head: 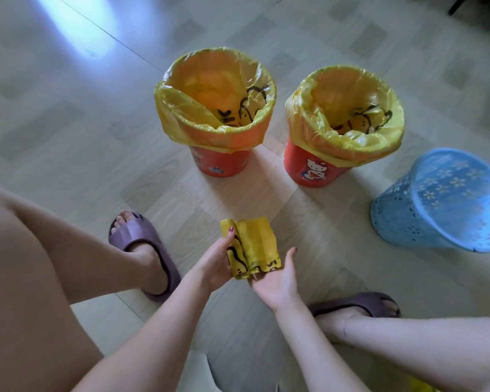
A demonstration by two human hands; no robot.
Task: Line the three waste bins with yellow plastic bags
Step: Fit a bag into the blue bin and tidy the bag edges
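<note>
Head view showed the left hand (214,264) pinching a folded yellow bag (251,248), thumb curled over its rolled edge, while the right hand (277,278) lay palm-up beneath it, fingers (290,257) straight and apart, only supporting the plastic. The likeliest trouble from here was the thin film clinging to itself: if the layers would not separate, the mouth might be hard to find, and a hard tug could tear it. The blue bin (447,199), off to the right of the fingers and well apart from them, stood tilted, so pushing a bag in could tip or slide it on the smooth floor (68,108). A shallow fold over its rim might also slip back inside. Beyond the fingers stood two orange bins; the left orange bin (218,162) and the right orange bin (311,168) each already held a yellow liner, folded out over the rim and sagging loosely inside. The blue bin showed no liner, and nothing could be seen in it.
</note>
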